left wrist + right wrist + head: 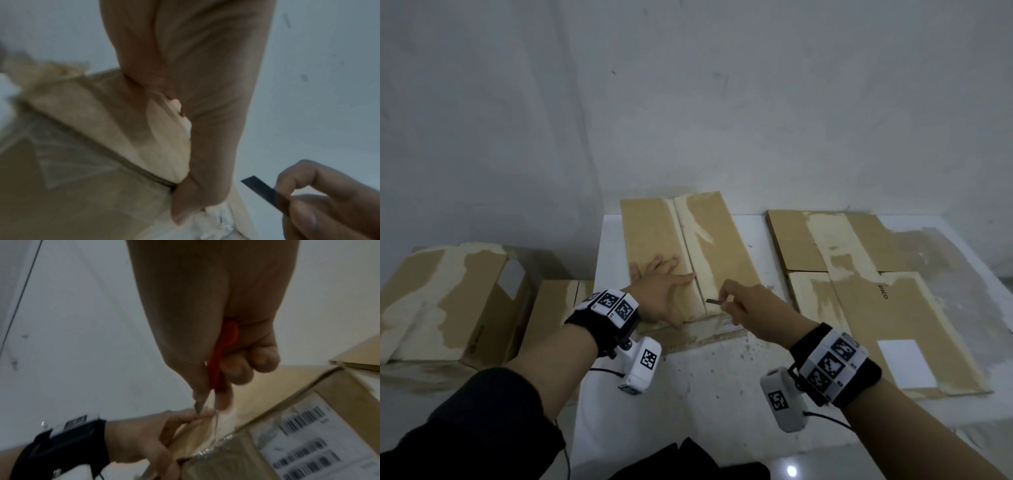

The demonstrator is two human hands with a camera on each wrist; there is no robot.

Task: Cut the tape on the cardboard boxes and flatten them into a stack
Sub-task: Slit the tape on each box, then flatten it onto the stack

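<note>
Midway through, by my reckoning: flattened sheets [866,294] already lie at the right of the worktop [709,373], while two boxes [448,298] to the left look uncut. The box [688,253] at the middle of the worktop is under my left hand [661,294], fingers spread flat on its top beside the seam. My right hand [743,305] pinches the cutter [714,301], blade hovering just off that seam.

A white rectangular table [709,370] stands against a pale plaster wall [688,102]. On its middle sits a closed brown cardboard box [709,253]. To its right lie flattened brown cardboard sheets [866,281], apparently stacked. Left of the table, lower down, stand two more brown cardboard boxes [448,301], side by side.
</note>
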